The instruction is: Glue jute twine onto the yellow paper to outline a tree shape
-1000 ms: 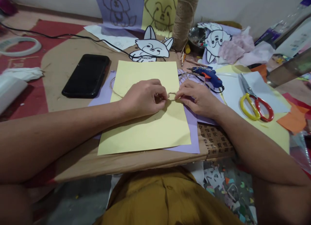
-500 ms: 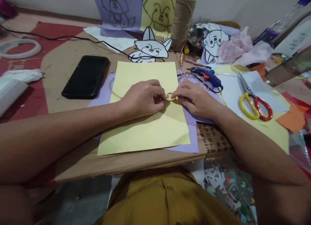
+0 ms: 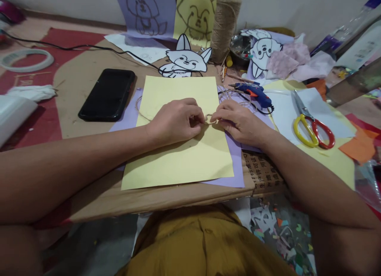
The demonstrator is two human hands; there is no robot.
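Both hands pinch a length of jute twine point(image 3: 211, 122) over a yellow sheet of paper point(image 3: 175, 165). My left hand point(image 3: 178, 119) is closed on the twine near the middle of the sheet. Just to its right, my right hand point(image 3: 238, 119) grips the same twine, which forms a small loop between the fingertips. Part of the twine curves out past the sheet's left edge, and more lies in loose coils beyond my right hand. Purple paper point(image 3: 238, 176) lies under the yellow sheet. The fingers hide part of the twine.
A black phone point(image 3: 107, 95) lies left, a tape roll point(image 3: 44, 61) farther left. Behind the sheet are a paper fox cutout point(image 3: 187, 59) and a twine spool point(image 3: 224, 27). To the right lie a blue glue gun point(image 3: 253, 94) and scissors point(image 3: 309, 131). A black cord point(image 3: 98, 48) crosses the back.
The view has shifted slightly, so everything sits a little farther right. Both hands keep their pinch on the twine, with almost no visible movement.
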